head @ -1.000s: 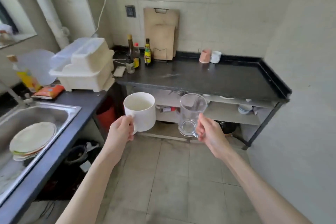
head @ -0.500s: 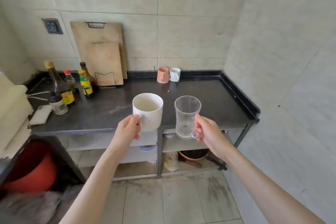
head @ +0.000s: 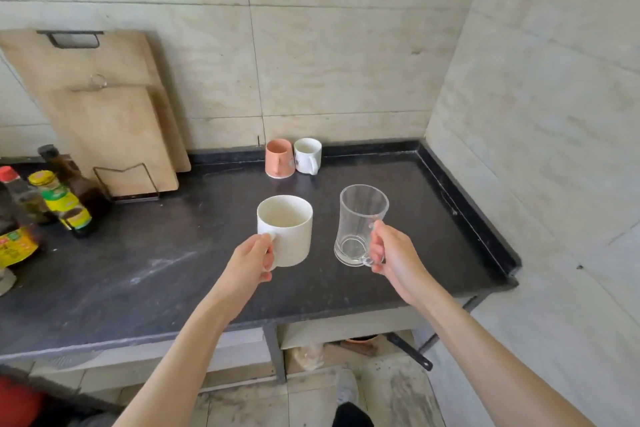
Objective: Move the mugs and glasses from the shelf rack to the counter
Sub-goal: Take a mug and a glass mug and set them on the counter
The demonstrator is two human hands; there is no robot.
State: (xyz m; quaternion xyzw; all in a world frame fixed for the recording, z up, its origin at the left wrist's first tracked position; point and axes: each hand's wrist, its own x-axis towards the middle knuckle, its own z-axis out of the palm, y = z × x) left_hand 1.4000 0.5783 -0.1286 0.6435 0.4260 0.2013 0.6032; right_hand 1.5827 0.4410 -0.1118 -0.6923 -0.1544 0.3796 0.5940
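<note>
My left hand (head: 250, 262) grips the handle of a white mug (head: 289, 232), upright over the middle of the black counter (head: 156, 253). My right hand (head: 394, 255) holds a clear glass mug (head: 358, 224) by its handle, upright and just right of the white one. I cannot tell whether either touches the counter. A pink mug (head: 278, 158) and a small white mug (head: 307, 155) stand side by side at the counter's back, against the wall.
Two wooden cutting boards (head: 114, 135) lean on the wall at back left in a wire stand. Sauce bottles (head: 59, 199) crowd the counter's left end. A raised lip (head: 464, 204) edges the right side. Shelves with items lie under the counter.
I have walked up to the counter; both hands carried the white mug and the glass mug forward from in front of its edge to above its middle.
</note>
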